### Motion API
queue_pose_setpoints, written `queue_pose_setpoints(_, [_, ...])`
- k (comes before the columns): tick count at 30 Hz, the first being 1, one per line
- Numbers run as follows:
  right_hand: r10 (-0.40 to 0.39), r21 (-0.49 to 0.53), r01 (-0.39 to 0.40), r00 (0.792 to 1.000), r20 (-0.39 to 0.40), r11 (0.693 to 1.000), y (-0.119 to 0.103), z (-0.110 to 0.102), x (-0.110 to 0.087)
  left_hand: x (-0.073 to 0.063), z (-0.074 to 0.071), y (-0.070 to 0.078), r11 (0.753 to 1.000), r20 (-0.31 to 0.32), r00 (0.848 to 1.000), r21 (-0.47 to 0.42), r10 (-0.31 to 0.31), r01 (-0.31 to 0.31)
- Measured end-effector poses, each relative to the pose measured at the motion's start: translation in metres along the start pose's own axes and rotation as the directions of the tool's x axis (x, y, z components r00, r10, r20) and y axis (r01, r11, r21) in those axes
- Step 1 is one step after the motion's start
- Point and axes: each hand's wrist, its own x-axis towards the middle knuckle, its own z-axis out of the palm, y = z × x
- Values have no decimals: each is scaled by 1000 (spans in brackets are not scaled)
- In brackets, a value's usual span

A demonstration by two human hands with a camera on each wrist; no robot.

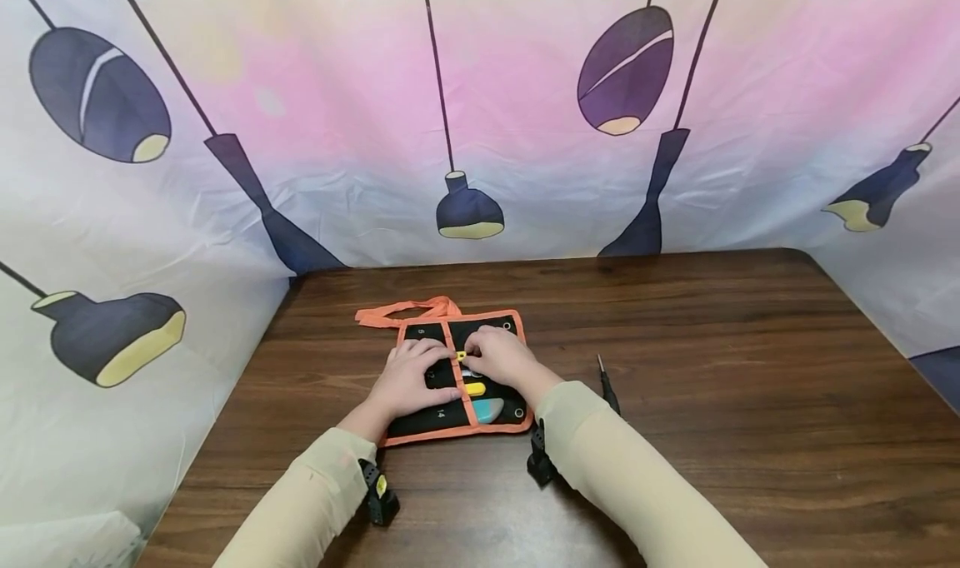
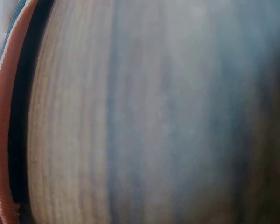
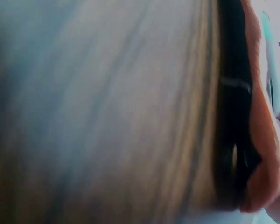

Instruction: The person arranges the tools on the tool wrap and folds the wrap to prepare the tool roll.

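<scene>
A black tool pouch [image 1: 420,425] with orange edging lies on the table, numbers printed on its pockets. My left hand [image 1: 412,378] rests on its left half, fingers stretched toward the orange middle band. At that band my right hand [image 1: 504,356] pinches a small yellow-ended tool [image 1: 461,356]; the rest of it is hidden. Below it in the pockets are a yellow handle [image 1: 476,389] and a teal and grey handle [image 1: 489,411]. In the left wrist view only the pouch's orange edge [image 2: 4,116] shows; the right wrist view shows its edge [image 3: 261,116] too.
A dark screwdriver [image 1: 607,386] lies on the brown wooden table [image 1: 750,368], right of the pouch and partly behind the right sleeve. An orange strap [image 1: 405,310] trails from the pouch's far left corner. A printed cloth [image 1: 360,176] hangs behind the table.
</scene>
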Motion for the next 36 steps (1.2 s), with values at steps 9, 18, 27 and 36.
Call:
queue_pose_setpoints(9, [-21, -13, 21, 1000, -3, 1000, 12, -15, -7, 11, -9, 1, 986, 18, 993, -120, -115, 117])
queue_pose_setpoints(18, [9, 13, -8, 999, -36, 1000, 42, -44, -22, 22, -3, -4, 993, 33, 993, 34, -113, 112])
queue_pose_setpoints(27, [60, 51, -56, 996, -64, 997, 75, -68, -46, 23, -1, -3, 989, 46, 994, 115, -99, 93])
queue_pose_setpoints(36, [71, 52, -68, 996, -47, 996, 98, -81, -76, 23, 0, -4, 987, 55, 991, 116, -120, 113])
